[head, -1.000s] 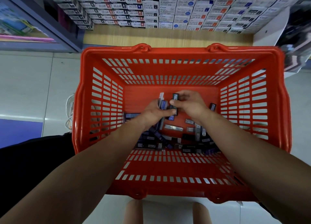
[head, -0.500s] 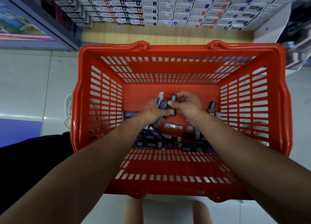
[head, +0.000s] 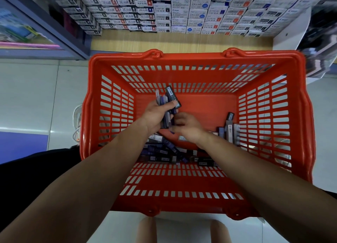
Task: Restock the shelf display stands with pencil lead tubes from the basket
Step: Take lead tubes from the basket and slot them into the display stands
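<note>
Slippage looked the main risk: the left hand [head: 156,113] was clamped around a fanned bundle of pencil lead tubes [head: 170,96], several jutting past its fingers, and one more pushed in could spill them into the basket [head: 191,60]. The right hand [head: 187,126], fingers loosely apart and holding nothing visible, hovered just below the left. Loose tubes [head: 164,153] lay beneath both wrists.

The scene is taken by a single wide-angle head camera, aimed forward and steeply downward. A red slotted plastic basket [head: 197,57] is viewed closely from above, filling mid-frame; stacked white pen boxes [head: 182,14] on a pale wooden shelf [head: 182,42] are caught along the top edge.
</note>
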Motion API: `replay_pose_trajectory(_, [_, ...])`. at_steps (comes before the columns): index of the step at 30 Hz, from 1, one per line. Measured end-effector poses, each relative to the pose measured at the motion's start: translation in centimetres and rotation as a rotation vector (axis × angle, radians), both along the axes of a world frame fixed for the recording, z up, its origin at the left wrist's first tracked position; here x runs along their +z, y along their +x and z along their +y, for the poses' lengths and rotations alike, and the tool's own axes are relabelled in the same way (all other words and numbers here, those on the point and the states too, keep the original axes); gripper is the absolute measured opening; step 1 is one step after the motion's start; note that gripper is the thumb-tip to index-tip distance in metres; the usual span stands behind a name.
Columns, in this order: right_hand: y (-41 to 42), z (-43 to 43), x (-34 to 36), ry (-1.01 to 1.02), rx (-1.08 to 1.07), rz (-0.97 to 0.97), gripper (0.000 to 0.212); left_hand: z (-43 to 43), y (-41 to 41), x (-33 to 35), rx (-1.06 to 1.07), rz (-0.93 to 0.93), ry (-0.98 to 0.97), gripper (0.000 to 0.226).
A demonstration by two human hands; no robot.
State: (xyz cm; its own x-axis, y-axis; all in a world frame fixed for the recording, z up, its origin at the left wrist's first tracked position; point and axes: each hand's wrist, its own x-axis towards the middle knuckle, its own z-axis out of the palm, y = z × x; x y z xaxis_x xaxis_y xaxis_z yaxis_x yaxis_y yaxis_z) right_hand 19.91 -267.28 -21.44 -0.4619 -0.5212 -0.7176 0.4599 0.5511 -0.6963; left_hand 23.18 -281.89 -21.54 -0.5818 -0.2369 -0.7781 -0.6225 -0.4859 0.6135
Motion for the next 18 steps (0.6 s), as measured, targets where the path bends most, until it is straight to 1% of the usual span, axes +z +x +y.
replay_pose_trajectory(1, [0.0,-0.1,-0.1,0.008,0.013,0.025,0.038,0.0,0.0,0.0,0.004,0.005,0.005,0.006])
replay_pose_trajectory(3, [-0.4,0.1,-0.2,0.051,0.108,0.121,0.022,-0.3,-0.1,0.1,-0.010,0.002,-0.017,0.005])
replay_pose_trajectory(5, [-0.8,0.8,-0.1,0.096,0.219,0.181,0.015,-0.8,-0.1,-0.2,-0.061,-0.007,-0.079,0.009])
replay_pose_trajectory(9, [-1.8,2.3,0.2,0.166,0.243,0.210,0.009,-0.8,0.4,-0.7,-0.143,-0.008,-0.106,0.009])
replay_pose_trajectory(12, [-2.7,2.9,0.1,0.336,0.342,0.328,0.012,-0.7,0.2,-0.8,-0.134,-0.025,-0.135,0.013])
replay_pose_trajectory(14, [-3.3,3.1,0.2,0.411,0.309,0.360,0.014,-0.8,0.2,-0.8,-0.121,-0.039,-0.142,0.015])
replay_pose_trajectory(15, [-3.5,3.2,0.3,0.403,0.242,0.338,0.013,-0.8,0.2,-0.8,-0.131,-0.040,-0.137,0.014])
replay_pose_trajectory(18, [-3.4,2.8,0.8,0.225,-0.015,0.172,0.014,-0.3,0.7,-1.0,-0.199,-0.023,-0.146,0.007])
